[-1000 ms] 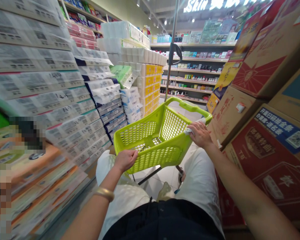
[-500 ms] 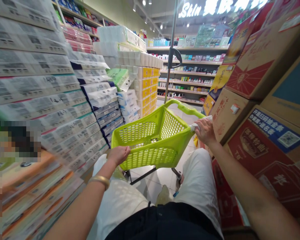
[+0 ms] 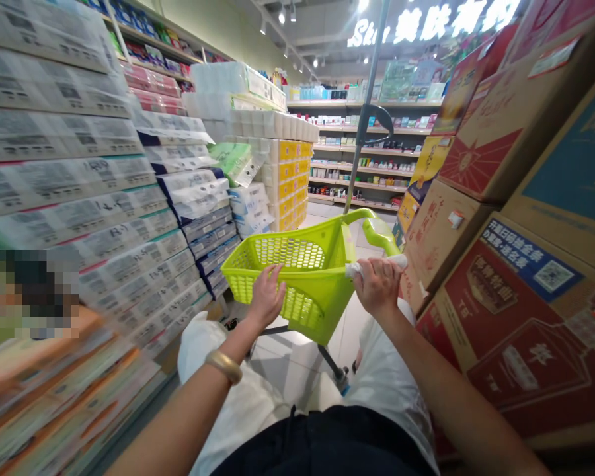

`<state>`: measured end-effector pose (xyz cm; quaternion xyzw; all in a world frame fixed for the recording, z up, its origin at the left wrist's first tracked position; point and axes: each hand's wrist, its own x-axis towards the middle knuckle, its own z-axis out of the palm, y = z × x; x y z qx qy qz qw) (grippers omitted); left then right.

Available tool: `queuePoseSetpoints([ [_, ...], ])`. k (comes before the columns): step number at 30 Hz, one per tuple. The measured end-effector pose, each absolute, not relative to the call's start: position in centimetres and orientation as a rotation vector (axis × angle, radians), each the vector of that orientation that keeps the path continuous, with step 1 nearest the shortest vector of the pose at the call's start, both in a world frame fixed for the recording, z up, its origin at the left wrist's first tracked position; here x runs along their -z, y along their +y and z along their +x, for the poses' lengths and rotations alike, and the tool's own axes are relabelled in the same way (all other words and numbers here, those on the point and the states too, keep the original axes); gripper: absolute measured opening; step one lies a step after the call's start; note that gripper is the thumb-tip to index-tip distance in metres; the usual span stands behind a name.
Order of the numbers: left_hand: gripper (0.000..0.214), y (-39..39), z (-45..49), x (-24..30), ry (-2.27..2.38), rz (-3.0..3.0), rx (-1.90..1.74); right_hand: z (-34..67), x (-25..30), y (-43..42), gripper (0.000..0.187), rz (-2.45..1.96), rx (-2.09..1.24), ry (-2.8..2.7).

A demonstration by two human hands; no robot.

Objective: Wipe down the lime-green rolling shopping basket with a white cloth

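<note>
In front of my legs stands a lime-green plastic shopping cart point(image 3: 334, 311) with perforated basket sides and a dark metal frame. My left hand point(image 3: 268, 293) is at the near side of the basket by the rim, its fingers apart and nothing in them. A white cloth or tissue point(image 3: 400, 260) is wrapped over the cart's handle end, and my right hand point(image 3: 378, 283) is closed around it, pressing it there. Part of the cloth is hidden under the fingers. A grey pole point(image 3: 373, 56) with a dark loop rises from behind the cart.
Tall stacks of wrapped paper packs point(image 3: 69, 139) line the left side. Brown and red cartons point(image 3: 496, 291) are piled close on the right. Tissue rolls and yellow packs point(image 3: 293, 178) stand further ahead. Stocked shelves point(image 3: 342, 132) cross the back, beyond the tiled floor point(image 3: 297, 360).
The cart has turned, its handle side swinging nearer to me. My left hand has let go of the rim and moved right, fingers spreading. My right hand has come left and down with the cloth.
</note>
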<state>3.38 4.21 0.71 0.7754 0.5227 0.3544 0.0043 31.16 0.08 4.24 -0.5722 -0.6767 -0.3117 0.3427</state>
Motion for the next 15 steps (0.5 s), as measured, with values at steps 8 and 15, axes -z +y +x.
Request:
queuePoseSetpoints([
  [8, 0.059, 5.7, 8.4, -2.2, 1.488, 2.569, -0.809, 29.1, -5.0, -1.0, 0.016, -1.513, 0.786, -1.859],
  [15, 0.061, 5.5, 9.1, 0.0, 1.505, 2.575, -0.858, 24.6, -4.2, -0.4, 0.029, -1.574, 0.734, -1.907],
])
